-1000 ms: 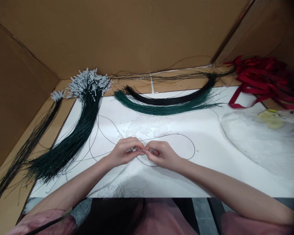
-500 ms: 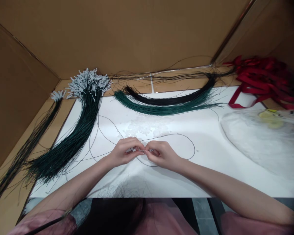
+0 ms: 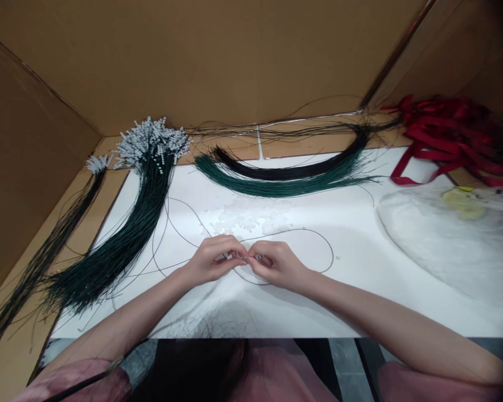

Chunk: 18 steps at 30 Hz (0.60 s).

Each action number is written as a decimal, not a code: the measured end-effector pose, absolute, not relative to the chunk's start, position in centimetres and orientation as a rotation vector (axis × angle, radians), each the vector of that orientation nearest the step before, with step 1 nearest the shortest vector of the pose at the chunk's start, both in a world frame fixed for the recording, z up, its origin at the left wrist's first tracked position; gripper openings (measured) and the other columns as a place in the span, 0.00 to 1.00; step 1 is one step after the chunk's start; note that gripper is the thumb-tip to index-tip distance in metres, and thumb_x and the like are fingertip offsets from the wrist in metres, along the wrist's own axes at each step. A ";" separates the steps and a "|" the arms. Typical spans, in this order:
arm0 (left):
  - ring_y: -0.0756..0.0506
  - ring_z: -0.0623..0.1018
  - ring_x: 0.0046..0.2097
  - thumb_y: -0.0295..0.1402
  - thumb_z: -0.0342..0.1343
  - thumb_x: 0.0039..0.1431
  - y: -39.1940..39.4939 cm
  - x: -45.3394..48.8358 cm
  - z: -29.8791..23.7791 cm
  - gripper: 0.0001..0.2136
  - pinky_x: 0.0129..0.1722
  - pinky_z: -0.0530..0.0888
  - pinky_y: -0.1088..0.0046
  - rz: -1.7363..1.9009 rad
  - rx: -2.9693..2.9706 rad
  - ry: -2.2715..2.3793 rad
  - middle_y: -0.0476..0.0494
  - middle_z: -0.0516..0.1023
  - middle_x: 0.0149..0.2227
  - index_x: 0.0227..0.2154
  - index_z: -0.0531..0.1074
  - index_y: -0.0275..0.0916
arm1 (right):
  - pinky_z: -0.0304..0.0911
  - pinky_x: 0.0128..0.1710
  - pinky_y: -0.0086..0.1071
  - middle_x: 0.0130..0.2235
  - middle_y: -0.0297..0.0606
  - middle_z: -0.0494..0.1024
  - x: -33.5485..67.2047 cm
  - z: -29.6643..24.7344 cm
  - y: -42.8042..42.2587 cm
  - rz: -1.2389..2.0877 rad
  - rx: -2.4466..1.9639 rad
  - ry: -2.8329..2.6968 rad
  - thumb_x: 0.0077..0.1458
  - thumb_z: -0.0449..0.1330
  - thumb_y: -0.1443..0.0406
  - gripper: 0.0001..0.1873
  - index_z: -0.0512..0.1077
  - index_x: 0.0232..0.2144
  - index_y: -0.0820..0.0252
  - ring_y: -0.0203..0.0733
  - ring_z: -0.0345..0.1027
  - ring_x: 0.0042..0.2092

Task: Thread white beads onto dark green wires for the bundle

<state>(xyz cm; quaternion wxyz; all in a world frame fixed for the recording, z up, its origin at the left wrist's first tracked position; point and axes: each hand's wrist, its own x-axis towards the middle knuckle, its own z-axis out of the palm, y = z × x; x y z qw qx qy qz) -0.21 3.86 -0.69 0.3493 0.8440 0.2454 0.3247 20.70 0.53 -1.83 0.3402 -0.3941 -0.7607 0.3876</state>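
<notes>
Above the white board, my left hand (image 3: 213,260) and my right hand (image 3: 280,264) meet fingertip to fingertip, both closed in a pinch. Between them is a thin dark cord (image 3: 332,252) with small white beads on it, partly hidden by the fingers. One loop of cord curves out to the right of my right hand, and other thin strands curl on the board left of my left hand. Just beyond my fingers lies a scatter of small, pale, translucent beads (image 3: 238,218).
A thick bundle of green cords (image 3: 145,218) with white beaded ends lies left, beside a thinner bundle (image 3: 62,229). Black cords (image 3: 276,172) and green cords (image 3: 272,187) lie at the back. Red ribbon (image 3: 452,134) and a clear plastic bag (image 3: 448,240) are right. Cardboard walls (image 3: 218,61) surround the board.
</notes>
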 end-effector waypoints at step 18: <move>0.50 0.75 0.32 0.26 0.62 0.57 3.8 -0.2 -0.7 0.04 0.34 0.72 0.75 0.829 2.169 0.630 0.45 0.77 0.30 0.36 0.75 0.35 | 0.51 0.26 0.24 0.22 0.28 0.66 20.7 -1.7 0.5 1.018 -1.009 -1.982 0.56 0.58 0.70 0.05 0.72 0.28 0.62 0.29 0.56 0.23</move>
